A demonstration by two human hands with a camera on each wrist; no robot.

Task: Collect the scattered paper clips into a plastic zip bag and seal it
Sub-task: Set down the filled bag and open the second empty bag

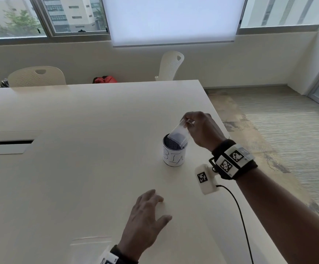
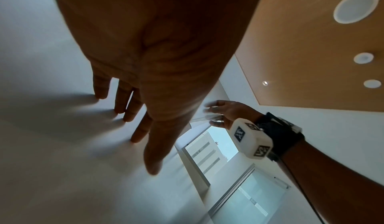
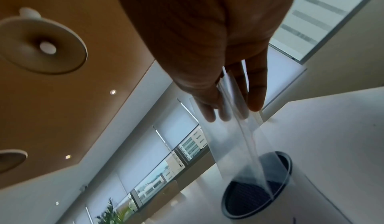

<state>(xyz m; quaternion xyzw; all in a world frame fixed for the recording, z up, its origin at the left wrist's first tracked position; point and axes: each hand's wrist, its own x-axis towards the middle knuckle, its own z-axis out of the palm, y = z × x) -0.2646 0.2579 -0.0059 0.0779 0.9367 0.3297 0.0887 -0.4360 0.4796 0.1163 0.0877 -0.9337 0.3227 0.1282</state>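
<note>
My right hand [image 1: 186,122] pinches the top edge of a small clear zip bag [image 1: 179,135] between thumb and fingers. The bag hangs tilted, its lower end dipping into the mouth of a white cylindrical cup [image 1: 174,160] with a dark mesh inside. In the right wrist view the right hand [image 3: 228,111] holds the bag [image 3: 228,145] above the cup's rim [image 3: 289,166]. My left hand [image 1: 161,207] rests open on the table, fingers spread; its fingertips [image 2: 135,138] touch the surface. No paper clips show in any view, and I cannot tell what the bag holds.
The cup stands near the right edge of the large white table [image 1: 78,168]. A faint clear sheen [image 1: 92,241] lies on the table by my left wrist. A cable slot [image 1: 8,142] is at the far left; two white chairs [image 1: 37,77] stand behind the table.
</note>
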